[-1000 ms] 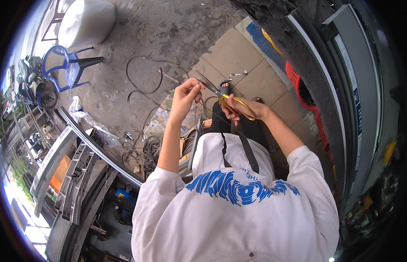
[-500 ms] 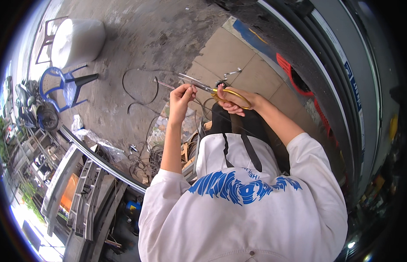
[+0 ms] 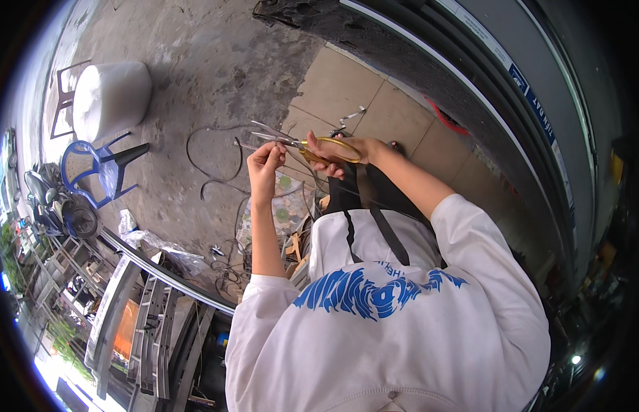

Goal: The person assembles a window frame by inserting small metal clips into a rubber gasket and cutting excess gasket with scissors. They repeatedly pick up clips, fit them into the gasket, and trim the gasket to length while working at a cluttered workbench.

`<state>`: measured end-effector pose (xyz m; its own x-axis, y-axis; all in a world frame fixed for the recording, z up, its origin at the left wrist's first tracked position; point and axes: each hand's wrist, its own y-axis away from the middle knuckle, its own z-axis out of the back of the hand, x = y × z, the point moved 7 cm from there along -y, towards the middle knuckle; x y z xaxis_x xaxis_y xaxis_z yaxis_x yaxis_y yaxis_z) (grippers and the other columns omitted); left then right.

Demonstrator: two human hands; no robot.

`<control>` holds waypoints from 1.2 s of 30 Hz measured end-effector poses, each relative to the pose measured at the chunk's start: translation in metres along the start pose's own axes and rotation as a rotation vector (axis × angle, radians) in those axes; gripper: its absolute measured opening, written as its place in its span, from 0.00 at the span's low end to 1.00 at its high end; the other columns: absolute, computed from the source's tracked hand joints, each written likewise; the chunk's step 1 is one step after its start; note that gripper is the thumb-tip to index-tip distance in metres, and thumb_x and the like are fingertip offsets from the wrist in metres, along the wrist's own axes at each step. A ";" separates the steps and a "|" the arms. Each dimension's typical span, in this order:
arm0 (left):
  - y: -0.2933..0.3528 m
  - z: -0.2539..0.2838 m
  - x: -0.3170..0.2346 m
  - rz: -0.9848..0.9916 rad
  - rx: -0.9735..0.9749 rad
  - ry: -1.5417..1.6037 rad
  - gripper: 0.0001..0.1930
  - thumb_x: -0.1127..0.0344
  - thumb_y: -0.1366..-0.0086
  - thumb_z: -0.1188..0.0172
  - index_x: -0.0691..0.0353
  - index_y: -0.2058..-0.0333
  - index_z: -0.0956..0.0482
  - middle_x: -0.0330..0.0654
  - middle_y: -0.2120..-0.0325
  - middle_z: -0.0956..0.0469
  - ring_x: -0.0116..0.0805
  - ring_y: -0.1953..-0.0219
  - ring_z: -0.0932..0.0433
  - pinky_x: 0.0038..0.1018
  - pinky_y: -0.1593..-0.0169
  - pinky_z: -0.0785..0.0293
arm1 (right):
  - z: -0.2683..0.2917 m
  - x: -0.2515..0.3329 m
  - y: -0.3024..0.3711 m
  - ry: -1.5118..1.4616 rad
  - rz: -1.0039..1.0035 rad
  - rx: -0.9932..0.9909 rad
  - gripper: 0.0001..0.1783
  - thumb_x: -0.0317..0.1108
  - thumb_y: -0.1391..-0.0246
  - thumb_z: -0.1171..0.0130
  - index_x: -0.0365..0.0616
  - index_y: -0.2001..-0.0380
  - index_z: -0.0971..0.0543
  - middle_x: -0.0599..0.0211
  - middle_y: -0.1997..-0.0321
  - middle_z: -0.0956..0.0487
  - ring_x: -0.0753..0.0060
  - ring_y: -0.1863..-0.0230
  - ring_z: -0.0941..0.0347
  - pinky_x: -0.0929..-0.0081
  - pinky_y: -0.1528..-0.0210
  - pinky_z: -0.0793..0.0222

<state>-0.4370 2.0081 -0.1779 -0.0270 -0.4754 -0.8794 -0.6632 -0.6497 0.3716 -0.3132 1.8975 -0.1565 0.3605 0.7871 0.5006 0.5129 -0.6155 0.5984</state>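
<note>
My right hand grips a pair of scissors by its gold handles. The silver blades are spread apart and reach left, just above the fingers of my left hand. Those fingers are pinched round a thin cable, and its pinkish end sticks out to the left. A dark cable runs in a loose loop beyond that hand. Whether it is the same cable I hold cannot be made out.
A blue plastic chair and a large white wrapped roll stand at the far left. Coiled cables and scraps lie by a metal rail. Ladders rest at lower left. A dark shutter frame runs along the right.
The scissor blades have spread wider. Both hands sit a little farther left and lower in view, while the whole scene has shifted with my head.
</note>
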 end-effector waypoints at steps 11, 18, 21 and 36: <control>-0.004 -0.004 -0.007 0.002 0.026 0.116 0.09 0.67 0.31 0.43 0.68 0.68 0.23 0.34 0.76 0.28 0.20 0.76 0.36 0.18 0.72 0.43 | 0.010 0.007 -0.010 -0.002 -0.034 0.200 0.43 0.86 0.56 0.71 0.52 0.82 0.41 0.84 0.88 0.45 0.90 0.90 0.48 0.86 0.89 0.48; -0.012 0.013 0.016 0.043 -0.043 0.149 0.11 0.64 0.31 0.41 0.69 0.66 0.21 0.44 0.53 0.24 0.20 0.75 0.31 0.19 0.70 0.33 | 0.031 0.049 -0.005 0.046 0.107 -0.146 0.43 0.85 0.54 0.66 0.52 0.85 0.41 0.81 0.90 0.43 0.89 0.91 0.45 0.85 0.90 0.45; -0.035 0.021 0.036 0.053 -0.149 0.030 0.12 0.62 0.31 0.42 0.68 0.63 0.19 0.48 0.39 0.34 0.20 0.74 0.29 0.20 0.69 0.29 | 0.042 0.037 0.046 0.569 0.157 -0.546 0.40 0.74 0.45 0.55 0.41 0.77 0.27 0.61 0.82 0.27 0.67 0.80 0.27 0.70 0.76 0.32; -0.032 -0.350 0.267 0.147 1.128 -0.690 0.14 0.66 0.32 0.46 0.69 0.54 0.19 0.46 0.56 0.19 0.32 0.56 0.20 0.26 0.52 0.25 | -0.041 -0.383 0.361 -0.333 -0.104 -1.736 0.50 0.79 0.48 0.60 0.34 0.70 0.19 0.49 0.80 0.21 0.43 0.73 0.21 0.57 0.67 0.26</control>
<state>-0.1613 1.6938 -0.3205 -0.3003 0.1157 -0.9468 -0.8650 0.3852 0.3215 -0.2986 1.3717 -0.1064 0.6249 0.6602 0.4167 -0.7180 0.2765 0.6387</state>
